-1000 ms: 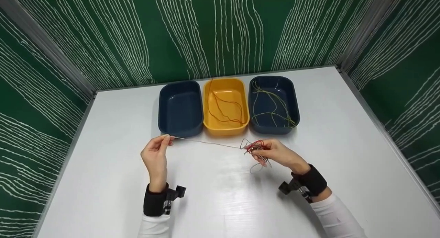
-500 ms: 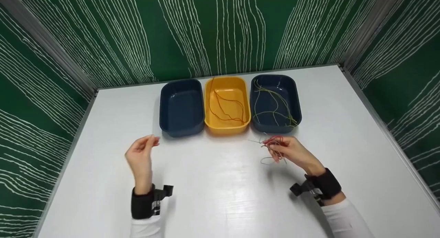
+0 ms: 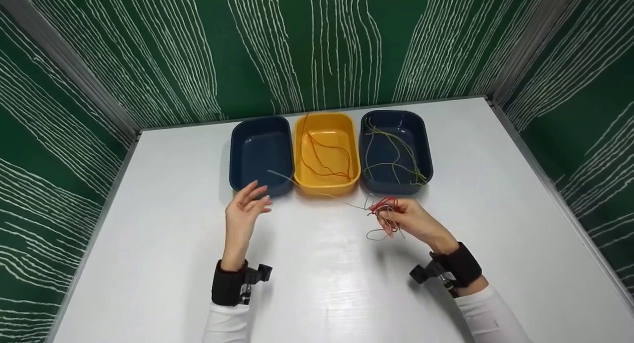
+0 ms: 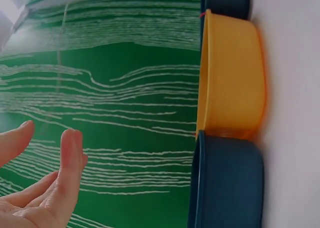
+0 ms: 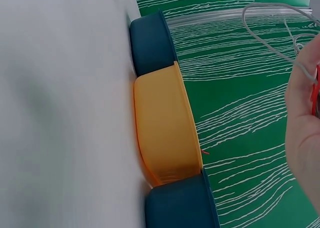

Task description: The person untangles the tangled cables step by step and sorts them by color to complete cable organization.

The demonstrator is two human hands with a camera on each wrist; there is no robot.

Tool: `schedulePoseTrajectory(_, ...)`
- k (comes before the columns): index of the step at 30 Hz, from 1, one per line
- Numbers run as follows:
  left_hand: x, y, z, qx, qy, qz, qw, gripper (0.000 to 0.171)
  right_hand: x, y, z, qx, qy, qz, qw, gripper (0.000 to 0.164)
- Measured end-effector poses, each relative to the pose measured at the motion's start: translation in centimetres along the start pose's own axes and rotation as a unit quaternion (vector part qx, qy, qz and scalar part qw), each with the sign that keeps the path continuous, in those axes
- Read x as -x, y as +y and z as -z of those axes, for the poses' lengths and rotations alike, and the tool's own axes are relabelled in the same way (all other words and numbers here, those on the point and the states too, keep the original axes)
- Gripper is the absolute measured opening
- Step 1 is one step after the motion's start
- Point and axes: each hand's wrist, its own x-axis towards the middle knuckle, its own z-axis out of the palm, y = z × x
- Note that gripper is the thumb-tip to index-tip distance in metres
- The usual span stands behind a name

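While my right hand (image 3: 418, 221) pinches a cord tangle (image 3: 385, 203), one strand (image 3: 329, 195) trails free

Head view: the tangle hangs before the right blue bin (image 3: 396, 187), well apart from my empty left hand (image 3: 242, 212); yanking the strand could knot it. Left wrist: thumb (image 4: 17, 140) and fingers (image 4: 69, 170) stand parted. Right wrist: a protruding grey loop (image 5: 249, 30) might snag. I can read no lettering.

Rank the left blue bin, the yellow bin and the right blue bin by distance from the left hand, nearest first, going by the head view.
1. Left blue bin: just beyond the left hand.
2. Yellow bin: middle of the row, to the hand's right.
3. Right blue bin: right end, farthest off.
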Motion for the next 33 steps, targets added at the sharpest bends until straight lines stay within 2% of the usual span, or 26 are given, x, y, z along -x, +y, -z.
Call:
schedulePoseTrajectory(3, -0.07, -0.12, -0.31, -0.001, -0.014, 0.002, 0.9999, 0.047, -0.01, 0.16, -0.01, 0.009, -0.004, -0.003, 1.0, 0.018)
schedulePoseTrajectory(7, -0.14, -0.34, -0.59, -0.004, -0.013, -0.005, 0.9999, 0.042, -0.03, 0.32, -0.1, 0.009, -0.007, -0.006, 1.0, 0.016)
schedulePoseTrajectory(16, -0.21, -0.68, -0.94, 0.036, -0.026, 0.003, 0.999, 0.029, -0.17, 0.61, -0.33, 0.017, -0.035, 0.021, 0.999, 0.02)
schedulePoseTrajectory(20, -0.2, -0.75, -1.04, 0.033, -0.038, 0.02, 0.9985, 0.026, -0.25, 0.7, -0.48, 0.008, -0.033, 0.002, 0.999, 0.028)
schedulePoseTrajectory(22, -0.14, -0.78, -0.95, 0.025, -0.051, 0.02, 0.9982, 0.027, -0.24, 0.73, -0.49, 0.009, -0.031, -0.001, 0.999, 0.026)
schedulePoseTrajectory(24, -0.07, -0.82, -0.81, 0.01, -0.064, 0.011, 0.9979, 0.027, -0.21, 0.76, -0.44, 0.005, -0.027, -0.003, 1.0, 0.024)
schedulePoseTrajectory(27, 0.06, -0.93, -0.56, -0.019, -0.071, -0.022, 0.997, 0.028, -0.2, 0.84, -0.33, 0.003, -0.032, 0.011, 0.999, 0.019)
schedulePoseTrajectory(33, 0.36, -0.57, -0.41, -0.064, -0.041, -0.096, 0.9925, 0.021, -0.22, 0.73, -0.36, 0.022, -0.032, 0.005, 0.999, 0.02)
